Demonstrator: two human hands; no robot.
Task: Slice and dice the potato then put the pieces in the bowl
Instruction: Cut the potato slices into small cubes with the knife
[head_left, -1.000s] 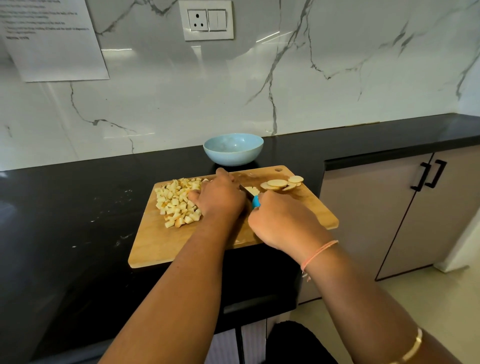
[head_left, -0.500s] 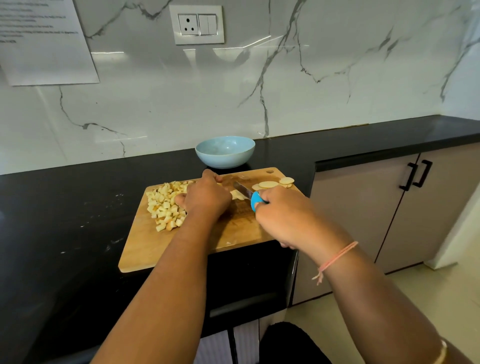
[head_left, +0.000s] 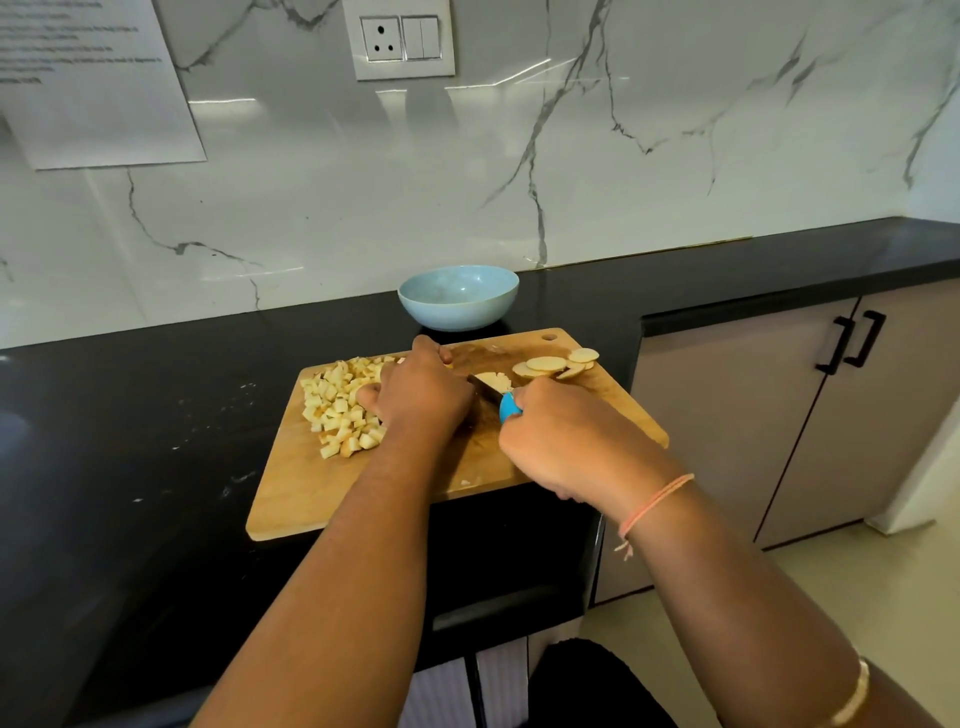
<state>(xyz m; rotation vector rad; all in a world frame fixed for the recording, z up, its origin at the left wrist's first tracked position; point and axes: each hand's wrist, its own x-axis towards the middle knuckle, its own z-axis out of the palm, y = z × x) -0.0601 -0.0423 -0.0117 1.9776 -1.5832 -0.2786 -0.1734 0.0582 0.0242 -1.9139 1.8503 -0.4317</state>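
Observation:
A wooden cutting board (head_left: 311, 499) lies on the black counter. A heap of diced potato (head_left: 340, 410) covers its left part, and a few round potato slices (head_left: 550, 364) lie at its far right. My left hand (head_left: 421, 389) rests with curled fingers over the potato pieces (head_left: 493, 381) being cut at the board's middle; what it holds is hidden. My right hand (head_left: 566, 441) grips a knife with a blue handle (head_left: 508, 406), its blade against those pieces. A light blue bowl (head_left: 460, 296) stands just behind the board and looks empty.
The black counter (head_left: 130, 441) stretches left and right, with the marble wall right behind the bowl. The board's near edge hangs slightly over the counter's front. To the right stand cabinet doors with black handles (head_left: 852, 345), and the floor lies below.
Both hands stay at the board's middle; the knife has shifted slightly as it cuts. The camera view has drifted a little.

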